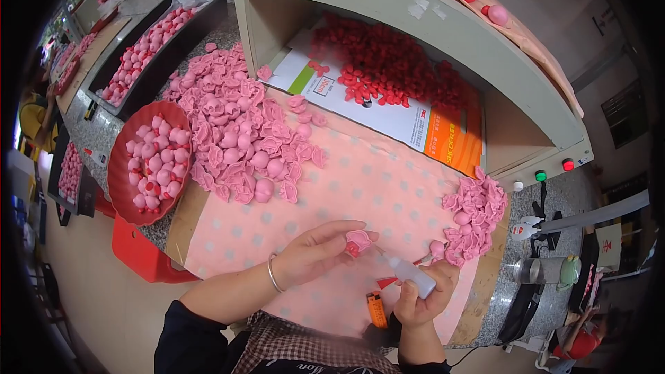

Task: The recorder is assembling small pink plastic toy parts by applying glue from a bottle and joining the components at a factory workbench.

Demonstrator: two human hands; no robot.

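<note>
Orange lighter at table's near edge; R hand grips glue bottle, L hand pinches pink piece; bare cloth betw piles.

A: Where does the head view look from?

B: From above the pink dotted mat, facing steeply down and forward over the bench.

A: How near?

B: Close; the mat's near edge lies just under the lens, the grey cabinet rises beyond its far edge, and straight lines bow toward the rim.

A: Any shared area?

B: Only one view
</note>
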